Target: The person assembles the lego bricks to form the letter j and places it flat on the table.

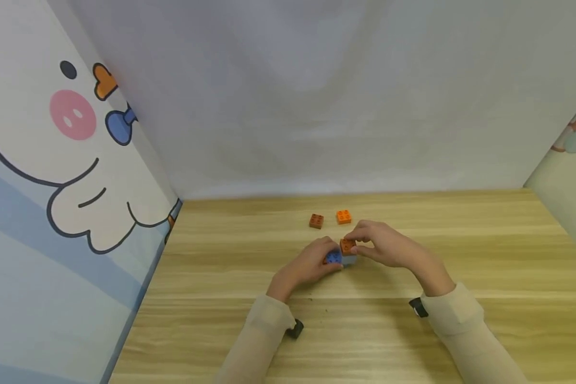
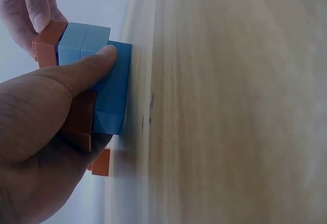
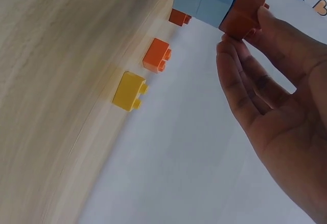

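Note:
A small stack of toy building bricks stands on the wooden table (image 1: 211, 341). My left hand (image 1: 312, 261) grips it from the left, thumb along the near side. In the left wrist view the stack has a long blue brick (image 2: 113, 96) at the bottom, a reddish-brown brick (image 2: 82, 121) under the left hand and light blue-grey bricks (image 2: 84, 37) beside it. My right hand (image 1: 389, 245) pinches another reddish-brown brick (image 1: 348, 246) between thumb and fingertips. That brick sits right at the top of the light blue-grey bricks. A blue studded top (image 1: 333, 257) shows between the left fingers.
Behind the stack lie a loose brown brick (image 1: 316, 221) and an orange brick (image 1: 343, 216). The right wrist view also shows a yellow brick (image 3: 130, 91) on the table. A pale wall (image 1: 345, 106) rises at the back, and a cartoon-printed panel (image 1: 38, 224) on the left.

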`<action>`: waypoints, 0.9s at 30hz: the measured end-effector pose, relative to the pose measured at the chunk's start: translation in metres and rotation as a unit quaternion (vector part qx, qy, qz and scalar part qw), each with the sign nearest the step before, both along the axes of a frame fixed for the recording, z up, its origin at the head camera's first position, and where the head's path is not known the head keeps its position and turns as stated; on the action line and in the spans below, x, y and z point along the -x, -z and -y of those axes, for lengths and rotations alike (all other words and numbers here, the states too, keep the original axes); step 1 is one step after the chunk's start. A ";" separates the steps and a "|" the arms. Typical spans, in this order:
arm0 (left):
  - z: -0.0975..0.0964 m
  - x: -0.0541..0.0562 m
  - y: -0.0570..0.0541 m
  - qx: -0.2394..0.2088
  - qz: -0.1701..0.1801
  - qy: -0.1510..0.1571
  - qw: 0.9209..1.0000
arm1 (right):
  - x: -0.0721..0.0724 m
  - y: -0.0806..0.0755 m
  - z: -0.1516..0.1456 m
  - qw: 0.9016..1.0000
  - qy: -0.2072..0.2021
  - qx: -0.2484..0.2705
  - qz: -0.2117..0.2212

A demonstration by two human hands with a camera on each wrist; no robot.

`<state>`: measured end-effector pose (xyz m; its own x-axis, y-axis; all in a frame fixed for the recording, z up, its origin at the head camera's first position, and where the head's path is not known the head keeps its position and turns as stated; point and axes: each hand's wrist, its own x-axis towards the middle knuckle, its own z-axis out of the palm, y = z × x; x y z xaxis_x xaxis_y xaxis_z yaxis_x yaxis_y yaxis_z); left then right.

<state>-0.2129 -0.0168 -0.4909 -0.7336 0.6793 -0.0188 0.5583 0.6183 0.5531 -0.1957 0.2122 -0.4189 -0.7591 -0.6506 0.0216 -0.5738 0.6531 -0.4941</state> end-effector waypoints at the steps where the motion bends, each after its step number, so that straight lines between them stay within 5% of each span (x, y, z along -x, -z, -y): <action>1: 0.000 0.000 -0.001 -0.001 -0.001 0.000 1.000 | 0.000 -0.001 0.001 1.000 -0.001 -0.001 -0.001; 27: 0.001 0.000 -0.003 0.000 0.005 0.005 1.000 | -0.001 -0.002 0.001 1.000 0.003 0.005 0.010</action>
<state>-0.2132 -0.0180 -0.4875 -0.7261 0.6870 -0.0268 0.5592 0.6128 0.5583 -0.1943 0.2113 -0.4168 -0.7631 -0.6461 0.0121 -0.5600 0.6518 -0.5115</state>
